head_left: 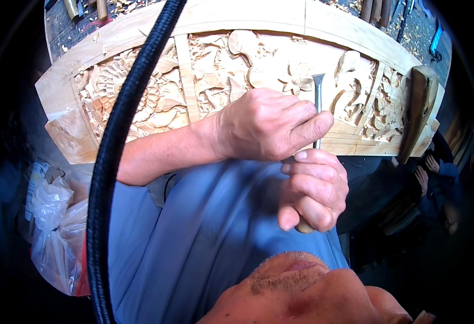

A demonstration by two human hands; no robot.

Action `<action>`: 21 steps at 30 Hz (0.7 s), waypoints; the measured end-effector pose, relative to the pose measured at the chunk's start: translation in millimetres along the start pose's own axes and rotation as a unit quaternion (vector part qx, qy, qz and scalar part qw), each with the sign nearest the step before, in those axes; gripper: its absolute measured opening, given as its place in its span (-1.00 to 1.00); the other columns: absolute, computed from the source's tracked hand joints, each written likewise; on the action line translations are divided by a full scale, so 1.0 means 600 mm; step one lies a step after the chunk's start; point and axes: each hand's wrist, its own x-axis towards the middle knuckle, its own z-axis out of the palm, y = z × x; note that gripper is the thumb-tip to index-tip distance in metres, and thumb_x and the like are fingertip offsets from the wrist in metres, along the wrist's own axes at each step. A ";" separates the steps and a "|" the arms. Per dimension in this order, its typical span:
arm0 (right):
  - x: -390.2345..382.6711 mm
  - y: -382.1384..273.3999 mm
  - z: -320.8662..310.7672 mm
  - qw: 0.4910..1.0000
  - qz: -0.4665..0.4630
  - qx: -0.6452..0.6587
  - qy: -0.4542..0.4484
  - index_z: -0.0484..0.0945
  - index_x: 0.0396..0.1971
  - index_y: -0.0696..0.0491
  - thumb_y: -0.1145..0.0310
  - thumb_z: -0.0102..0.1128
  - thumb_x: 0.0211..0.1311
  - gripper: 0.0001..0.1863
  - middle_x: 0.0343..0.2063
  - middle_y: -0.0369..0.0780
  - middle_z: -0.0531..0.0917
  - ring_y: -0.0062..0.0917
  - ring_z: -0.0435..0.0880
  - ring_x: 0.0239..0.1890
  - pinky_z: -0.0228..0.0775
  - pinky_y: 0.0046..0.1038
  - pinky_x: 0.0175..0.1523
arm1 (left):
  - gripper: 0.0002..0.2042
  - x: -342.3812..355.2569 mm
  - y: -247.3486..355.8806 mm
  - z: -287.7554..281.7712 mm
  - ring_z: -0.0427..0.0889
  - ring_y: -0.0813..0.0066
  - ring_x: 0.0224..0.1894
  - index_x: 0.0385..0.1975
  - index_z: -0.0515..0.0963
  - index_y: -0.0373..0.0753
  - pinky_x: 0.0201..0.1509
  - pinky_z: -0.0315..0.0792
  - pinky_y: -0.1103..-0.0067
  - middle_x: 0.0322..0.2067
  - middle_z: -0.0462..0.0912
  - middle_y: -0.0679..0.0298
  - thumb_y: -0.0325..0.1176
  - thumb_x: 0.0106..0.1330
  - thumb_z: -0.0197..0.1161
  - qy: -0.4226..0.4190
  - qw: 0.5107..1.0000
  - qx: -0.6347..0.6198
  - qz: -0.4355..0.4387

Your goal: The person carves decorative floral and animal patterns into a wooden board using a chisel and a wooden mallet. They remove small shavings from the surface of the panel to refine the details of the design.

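My left hand (pixel 272 121) is closed on the steel shank of a chisel (pixel 318 89), resting over a pale carved wooden panel (pixel 188 75). Below it, my right hand (pixel 315 191) grips the chisel's wooden handle (pixel 305 228). The blade's wide tip lies on the panel beside a carved flower (pixel 294 81). Leaves, a large flower and other raised shapes fill the framed sections, with loose shavings among them. My left forearm crosses the panel's front edge.
A dark wooden block (pixel 419 110) lies across the panel's right end. Tools (pixel 372 11) sit behind it. A black braided hose (pixel 112 178) crosses the left side of the view. Plastic bags (pixel 56 227) stand lower left. Another person's hands (pixel 426 170) show at right.
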 end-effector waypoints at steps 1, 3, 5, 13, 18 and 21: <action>0.000 0.000 -0.007 0.999 0.008 0.041 0.003 0.36 -0.46 0.10 0.00 0.38 0.32 -0.50 -0.50 -0.16 0.65 -0.43 0.65 -0.55 0.70 -0.29 -0.26 | -0.67 -0.001 0.001 -0.002 0.54 0.53 -0.60 -0.07 0.66 -0.29 -0.59 0.42 0.59 -0.55 0.52 0.36 -0.43 0.12 0.33 -0.009 1.000 0.005 0.006; -0.006 -0.004 -0.027 0.992 0.026 0.120 0.010 0.37 -0.45 0.09 -0.03 0.32 0.37 -0.49 -0.51 -0.18 0.63 -0.46 0.63 -0.56 0.70 -0.30 -0.27 | -0.67 -0.009 0.010 -0.007 0.46 0.57 -0.63 -0.08 0.68 -0.28 -0.63 0.34 0.60 -0.59 0.47 0.39 -0.43 0.11 0.32 -0.024 0.998 0.058 0.027; -0.003 -0.019 -0.041 0.980 0.068 0.166 0.089 0.36 -0.45 0.05 -0.19 0.12 0.45 -0.44 -0.56 -0.28 0.54 -0.55 0.57 -0.61 0.66 -0.38 -0.31 | -0.66 -0.007 0.014 -0.015 0.40 0.59 -0.65 -0.08 0.70 -0.28 -0.65 0.27 0.60 -0.61 0.43 0.41 -0.42 0.10 0.32 -0.029 0.994 0.092 0.043; 0.012 -0.071 -0.080 0.920 0.113 0.286 0.245 0.26 -0.49 -0.04 -0.29 0.13 0.38 -0.40 -0.61 -0.33 0.43 -0.62 0.42 -0.69 0.49 -0.52 -0.35 | -0.69 -0.008 0.025 -0.014 0.39 0.60 -0.63 -0.07 0.70 -0.32 -0.61 0.19 0.60 -0.61 0.42 0.41 -0.39 0.20 0.38 0.003 0.976 0.188 0.112; 0.024 -0.081 -0.107 0.918 0.061 0.277 0.279 0.23 -0.52 -0.03 -0.36 0.20 0.27 -0.33 -0.61 -0.34 0.38 -0.70 0.18 -0.73 0.07 -0.59 -0.53 | -0.74 -0.007 0.055 -0.049 0.37 0.64 -0.66 -0.12 0.69 -0.32 -0.62 0.16 0.61 -0.65 0.41 0.45 -0.37 0.24 0.46 -0.002 0.967 0.233 0.103; 0.035 -0.065 -0.105 0.918 0.075 0.297 0.254 0.22 -0.49 -0.02 -0.42 0.14 0.26 -0.30 -0.58 -0.32 0.41 -0.71 0.17 -0.73 -0.09 -0.59 -0.57 | -0.82 -0.007 0.091 -0.057 0.32 0.66 -0.67 -0.23 0.68 -0.34 -0.63 0.16 0.65 -0.67 0.31 0.47 -0.37 0.27 0.37 0.027 0.983 0.169 0.068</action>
